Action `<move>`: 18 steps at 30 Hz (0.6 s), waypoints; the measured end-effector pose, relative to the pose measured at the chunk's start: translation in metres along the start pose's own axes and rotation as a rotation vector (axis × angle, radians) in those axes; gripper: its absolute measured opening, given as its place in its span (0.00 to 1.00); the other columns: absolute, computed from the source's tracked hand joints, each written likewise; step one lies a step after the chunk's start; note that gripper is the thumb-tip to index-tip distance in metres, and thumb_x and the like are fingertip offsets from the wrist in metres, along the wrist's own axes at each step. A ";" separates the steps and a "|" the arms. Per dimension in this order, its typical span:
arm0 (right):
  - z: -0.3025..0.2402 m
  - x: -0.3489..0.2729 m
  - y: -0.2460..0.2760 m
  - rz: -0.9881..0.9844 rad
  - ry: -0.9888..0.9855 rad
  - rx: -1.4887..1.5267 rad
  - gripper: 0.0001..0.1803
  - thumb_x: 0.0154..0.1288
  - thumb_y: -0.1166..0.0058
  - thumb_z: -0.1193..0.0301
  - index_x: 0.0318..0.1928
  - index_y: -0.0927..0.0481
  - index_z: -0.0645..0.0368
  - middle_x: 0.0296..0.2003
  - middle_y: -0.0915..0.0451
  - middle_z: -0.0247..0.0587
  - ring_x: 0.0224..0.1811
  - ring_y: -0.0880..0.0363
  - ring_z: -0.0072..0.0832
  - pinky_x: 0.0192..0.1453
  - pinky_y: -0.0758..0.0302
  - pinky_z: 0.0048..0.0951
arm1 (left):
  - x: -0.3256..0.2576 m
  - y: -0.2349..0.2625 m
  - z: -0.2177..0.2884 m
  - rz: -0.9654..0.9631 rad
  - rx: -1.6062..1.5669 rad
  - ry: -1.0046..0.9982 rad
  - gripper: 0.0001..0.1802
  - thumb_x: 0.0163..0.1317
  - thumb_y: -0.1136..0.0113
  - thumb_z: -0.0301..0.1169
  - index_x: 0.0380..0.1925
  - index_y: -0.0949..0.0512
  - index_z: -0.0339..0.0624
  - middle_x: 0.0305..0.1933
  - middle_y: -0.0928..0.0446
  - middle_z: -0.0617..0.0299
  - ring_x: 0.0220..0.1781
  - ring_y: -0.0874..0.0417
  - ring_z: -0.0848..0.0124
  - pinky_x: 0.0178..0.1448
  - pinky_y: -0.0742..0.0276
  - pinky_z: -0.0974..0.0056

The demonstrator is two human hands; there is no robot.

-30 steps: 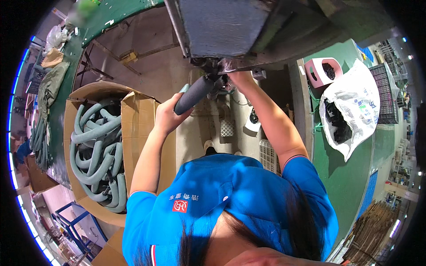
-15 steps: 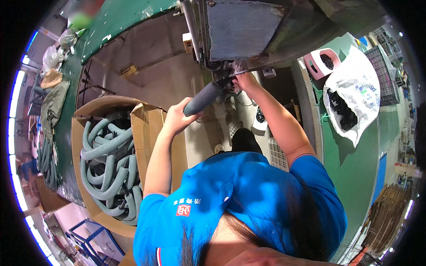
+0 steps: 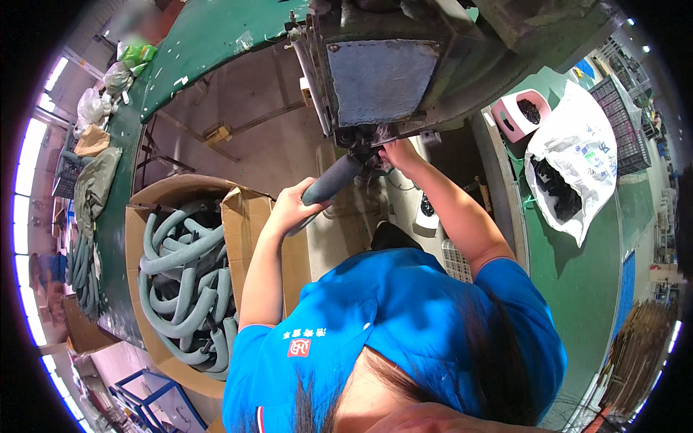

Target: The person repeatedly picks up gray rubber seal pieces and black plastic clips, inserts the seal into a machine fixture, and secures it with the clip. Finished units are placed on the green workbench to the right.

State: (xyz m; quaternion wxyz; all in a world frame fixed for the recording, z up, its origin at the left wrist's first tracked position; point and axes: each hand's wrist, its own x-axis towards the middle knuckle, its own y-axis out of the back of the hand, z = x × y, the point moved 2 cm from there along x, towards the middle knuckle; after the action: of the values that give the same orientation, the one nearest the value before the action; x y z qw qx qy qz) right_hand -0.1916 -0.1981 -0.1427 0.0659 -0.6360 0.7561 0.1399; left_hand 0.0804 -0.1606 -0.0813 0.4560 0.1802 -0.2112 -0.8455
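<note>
My left hand (image 3: pixel 291 206) is closed around the lower end of a dark grey foam-covered tube (image 3: pixel 333 179). The tube slants up and to the right, its far end meeting dark metal parts under the machine (image 3: pixel 382 81). Close by that far end, my right hand (image 3: pixel 399 154) has its fingers curled below the machine's lower edge. A bit of clear plastic seems to show at those fingertips, but what they grip is too hidden to name.
On the left stands an open cardboard box (image 3: pixel 254 232) of bent grey foam tubes (image 3: pixel 189 249). A green table (image 3: pixel 577 285) on the right bears a white sack (image 3: pixel 593 144) of black parts and a pink bin (image 3: pixel 507 123). Bags lie along the left table.
The whole view has shifted slightly, so the machine and box sit lower. Both hands keep their places at the tube and under the machine.
</note>
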 end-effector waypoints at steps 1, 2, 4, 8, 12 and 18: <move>-0.002 -0.001 -0.001 0.008 0.014 -0.035 0.14 0.69 0.55 0.65 0.48 0.29 0.61 0.31 0.24 0.43 0.25 0.26 0.30 0.33 0.27 0.35 | -0.001 0.001 0.002 -0.024 -0.034 0.025 0.19 0.48 0.32 0.36 0.39 0.24 0.40 0.29 0.23 0.62 0.34 0.26 0.77 0.44 0.28 0.67; -0.005 0.000 -0.001 -0.004 0.053 -0.108 0.14 0.68 0.55 0.65 0.47 0.29 0.62 0.31 0.24 0.43 0.25 0.25 0.30 0.33 0.27 0.35 | 0.000 0.003 0.001 -0.020 -0.026 0.007 0.19 0.48 0.32 0.36 0.39 0.24 0.40 0.29 0.23 0.62 0.34 0.26 0.77 0.44 0.28 0.67; -0.004 0.000 0.003 -0.020 0.120 -0.251 0.14 0.68 0.53 0.65 0.45 0.27 0.64 0.31 0.23 0.44 0.26 0.23 0.31 0.33 0.26 0.36 | 0.001 0.003 -0.002 -0.026 -0.013 -0.026 0.19 0.48 0.32 0.35 0.39 0.24 0.39 0.29 0.23 0.62 0.34 0.26 0.77 0.44 0.28 0.67; 0.046 0.037 0.032 -0.188 0.508 -0.160 0.15 0.69 0.54 0.60 0.35 0.26 0.59 0.30 0.24 0.34 0.31 0.24 0.27 0.36 0.25 0.27 | 0.002 0.014 0.031 0.040 0.029 -0.108 0.23 0.47 0.33 0.33 0.44 0.25 0.39 0.32 0.21 0.55 0.36 0.22 0.73 0.45 0.26 0.66; -0.055 -0.090 0.025 -0.211 -0.167 0.030 0.19 0.71 0.58 0.53 0.34 0.28 0.56 0.28 0.32 0.26 0.31 0.32 0.14 0.33 0.30 0.17 | -0.031 0.013 0.033 0.133 0.270 -0.352 0.24 0.41 0.34 0.30 0.44 0.25 0.42 0.35 0.21 0.51 0.38 0.17 0.57 0.44 0.24 0.61; -0.055 -0.174 0.027 -0.691 0.024 0.197 0.11 0.59 0.56 0.70 0.40 0.27 0.61 0.36 0.23 0.37 0.42 0.27 0.24 0.54 0.34 0.26 | -0.081 -0.009 0.062 -0.154 0.625 -0.352 0.26 0.34 0.32 0.32 0.41 0.25 0.50 0.34 0.24 0.57 0.39 0.22 0.54 0.41 0.25 0.53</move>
State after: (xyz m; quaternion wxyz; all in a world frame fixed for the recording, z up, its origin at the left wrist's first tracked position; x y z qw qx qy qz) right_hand -0.1823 -0.0462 -0.0390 0.1613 -0.8463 0.5069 0.0284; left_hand 0.0858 -0.0757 -0.0243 0.2703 0.1779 -0.5206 -0.7901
